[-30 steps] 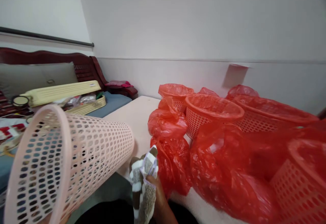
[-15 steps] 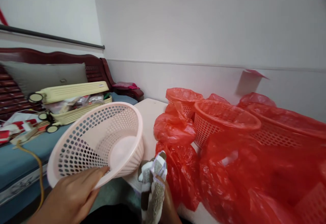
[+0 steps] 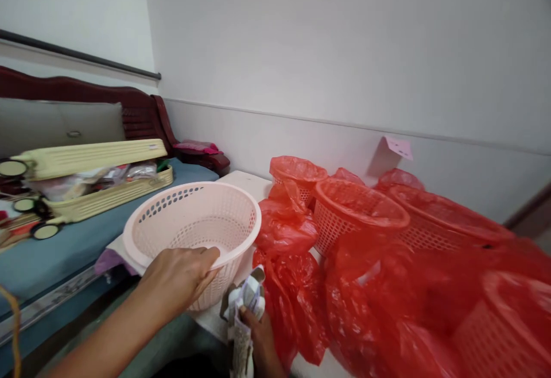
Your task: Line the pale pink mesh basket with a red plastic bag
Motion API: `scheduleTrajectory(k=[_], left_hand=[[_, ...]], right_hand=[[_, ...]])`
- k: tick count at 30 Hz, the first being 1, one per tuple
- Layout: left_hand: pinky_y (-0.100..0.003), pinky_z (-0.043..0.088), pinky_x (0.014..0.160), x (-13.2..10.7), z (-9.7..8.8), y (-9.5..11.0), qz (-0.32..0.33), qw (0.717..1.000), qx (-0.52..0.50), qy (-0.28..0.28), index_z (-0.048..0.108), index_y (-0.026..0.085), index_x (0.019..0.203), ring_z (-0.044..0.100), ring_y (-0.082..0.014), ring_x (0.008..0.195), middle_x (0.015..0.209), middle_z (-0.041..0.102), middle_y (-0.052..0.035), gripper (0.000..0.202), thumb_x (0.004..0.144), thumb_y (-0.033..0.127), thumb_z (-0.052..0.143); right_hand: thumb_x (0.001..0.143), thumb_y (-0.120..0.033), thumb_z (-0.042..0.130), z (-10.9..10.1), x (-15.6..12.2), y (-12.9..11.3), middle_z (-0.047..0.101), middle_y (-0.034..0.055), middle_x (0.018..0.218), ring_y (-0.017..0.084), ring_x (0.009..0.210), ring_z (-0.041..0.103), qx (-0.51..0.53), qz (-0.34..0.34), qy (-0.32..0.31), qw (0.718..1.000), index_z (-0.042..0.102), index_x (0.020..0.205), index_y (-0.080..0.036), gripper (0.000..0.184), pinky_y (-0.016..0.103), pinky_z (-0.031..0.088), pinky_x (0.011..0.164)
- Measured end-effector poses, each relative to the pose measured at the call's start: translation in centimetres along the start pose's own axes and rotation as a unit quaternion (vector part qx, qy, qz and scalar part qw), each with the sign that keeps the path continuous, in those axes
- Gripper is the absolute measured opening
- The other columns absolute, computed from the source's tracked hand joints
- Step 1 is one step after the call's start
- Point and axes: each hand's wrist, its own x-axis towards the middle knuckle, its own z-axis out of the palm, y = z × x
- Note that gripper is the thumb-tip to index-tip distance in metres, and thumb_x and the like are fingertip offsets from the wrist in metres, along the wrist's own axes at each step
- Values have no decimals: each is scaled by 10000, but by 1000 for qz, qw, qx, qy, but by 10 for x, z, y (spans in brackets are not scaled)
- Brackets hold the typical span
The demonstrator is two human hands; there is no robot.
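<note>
My left hand (image 3: 183, 277) is closed over the near rim of a pale pink plastic basket (image 3: 235, 197) with round holes in its sides. The basket stands nearly upright at the left end of the white table (image 3: 247, 180), and no contents show in it. Low in the middle, my right hand (image 3: 260, 332) is closed round a bunched, fuzzy cloth (image 3: 243, 315) in white, grey and brown. Just right of that hand lies a crumpled red plastic bag (image 3: 297, 292). Whether the cloth touches the basket, I cannot tell.
Several baskets lined with red bags, among them a middle basket (image 3: 361, 203), fill the right side. An open yellow suitcase (image 3: 103, 160) with packed items lies on a blue-cushioned wooden sofa (image 3: 181, 177) at left. A grey-white wall (image 3: 301, 51) stands behind.
The basket has tipped from leaning toward me to nearly upright and moved right, with my left hand still on its rim. My right hand and the cloth have shifted slightly left and down.
</note>
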Motion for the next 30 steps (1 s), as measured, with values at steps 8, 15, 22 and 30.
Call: scheduleTrajectory(k=[8, 15, 22, 30], left_hand=[[-381, 471, 601, 10, 2, 4, -24, 1000, -8, -4, 595, 251, 956, 712, -310, 825, 887, 726, -47, 320, 968, 339, 288], [-431, 514, 622, 13, 3, 7, -22, 1000, -6, 6, 600, 237, 994, 712, -338, 840, 897, 728, -72, 327, 962, 316, 285], [-431, 516, 603, 13, 3, 9, -28, 1000, 8, -8, 596, 239, 988, 715, -332, 807, 892, 728, -65, 348, 963, 328, 261], [-433, 509, 595, 14, 7, 11, -38, 999, 4, -5, 601, 244, 972, 713, -329, 797, 853, 721, -58, 366, 968, 363, 255]], right_hand=[[709, -176, 625, 9, 43, -43, 662, 157, 1129, 339, 1061, 613, -484, -130, 108, 858, 622, 1173, -161, 465, 450, 455, 924], [675, -269, 673, -5, 50, -34, 550, 210, 1288, 378, 1146, 550, -698, -78, -11, 712, 542, 1290, -134, 643, 468, 432, 953], [713, -321, 654, -5, 33, -86, 651, 95, 1017, 260, 924, 610, -579, -145, -72, 799, 664, 1011, -190, 326, 371, 458, 815], [778, -316, 600, -40, 120, -161, 696, 136, 954, 265, 921, 626, -488, -154, 188, 838, 682, 946, -124, 267, 364, 455, 858]])
